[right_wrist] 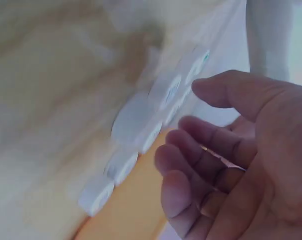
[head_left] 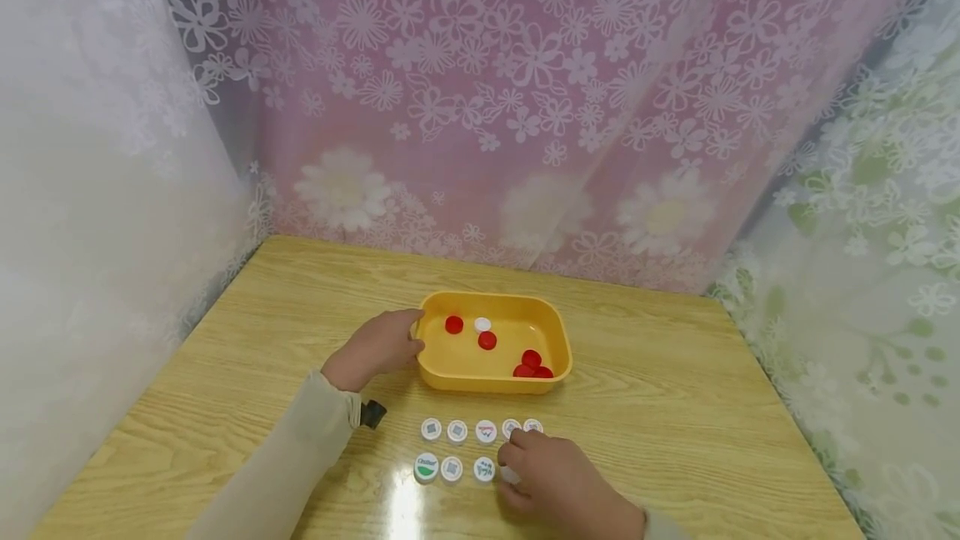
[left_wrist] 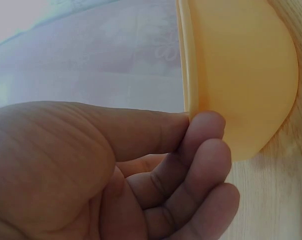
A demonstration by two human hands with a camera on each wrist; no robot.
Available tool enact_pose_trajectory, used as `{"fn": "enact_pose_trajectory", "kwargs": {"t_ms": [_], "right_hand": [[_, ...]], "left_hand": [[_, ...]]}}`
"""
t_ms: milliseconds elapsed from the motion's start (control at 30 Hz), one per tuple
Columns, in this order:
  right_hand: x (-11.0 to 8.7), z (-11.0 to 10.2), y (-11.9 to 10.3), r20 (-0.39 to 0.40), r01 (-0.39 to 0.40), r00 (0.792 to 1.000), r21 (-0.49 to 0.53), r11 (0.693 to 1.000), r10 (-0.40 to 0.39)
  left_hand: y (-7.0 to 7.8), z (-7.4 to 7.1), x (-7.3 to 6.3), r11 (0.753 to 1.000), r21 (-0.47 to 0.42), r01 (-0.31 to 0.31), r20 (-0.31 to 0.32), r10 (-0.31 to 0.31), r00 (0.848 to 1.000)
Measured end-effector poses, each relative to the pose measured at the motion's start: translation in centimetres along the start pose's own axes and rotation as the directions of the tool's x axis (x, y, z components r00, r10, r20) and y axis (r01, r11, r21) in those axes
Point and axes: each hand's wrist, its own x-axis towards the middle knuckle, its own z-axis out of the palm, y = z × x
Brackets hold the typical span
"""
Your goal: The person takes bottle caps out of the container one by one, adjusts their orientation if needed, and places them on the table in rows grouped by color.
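Tray [head_left: 483, 386] contains five red caps [head_left: 487, 341] and one white cap [head_left: 482, 324]. Left hand [head_left: 378, 348] pinches the tray's edge; right hand [head_left: 558, 473], loosely spread, is near two cap rows [head_left: 486, 432].

The tray [head_left: 491, 385] is plain yellow; the inner caps [head_left: 453, 324] are red, bar one white cap [head_left: 482, 324]. The outer caps [head_left: 431, 429] are white with grey, red or green prints. The table [head_left: 675, 407] is yellowish wood-grain, the back curtain [head_left: 450, 107] pink with white flowers.
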Motion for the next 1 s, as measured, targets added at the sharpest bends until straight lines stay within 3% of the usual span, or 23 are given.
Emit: {"fn": "enact_pose_trajectory", "kwargs": {"t_ms": [100, 233, 600, 800, 1000], "right_hand": [[0.0, 0.2, -0.6, 0.021, 0.076, 0.997, 0.015, 0.997, -0.076], [0.1, 0.5, -1.1, 0.035, 0.115, 0.993, 0.032, 0.993, -0.116], [0.4, 0.2, -0.7, 0.018, 0.094, 0.995, 0.033, 0.995, -0.094], [1.5, -2.4, 1.0, -0.032, 0.032, 0.999, 0.069, 0.997, -0.030], [4.5, -6.0, 3.7, -0.147, -0.030, 0.988, 0.063, 0.998, 0.039]], "left_hand": [[0.0, 0.0, 0.1, 1.000, 0.009, 0.002, -0.002, -0.002, 1.000], [0.2, 0.0, 0.2, 1.000, 0.020, 0.003, -0.001, -0.003, 1.000], [0.7, -0.3, 0.0, 1.000, 0.023, 0.004, 0.013, -0.005, 1.000], [0.6, -0.3, -0.1, 0.999, 0.016, 0.027, 0.017, -0.028, 0.999], [0.4, -0.2, 0.0, 0.999, 0.003, 0.032, 0.017, -0.032, 0.999]]}}
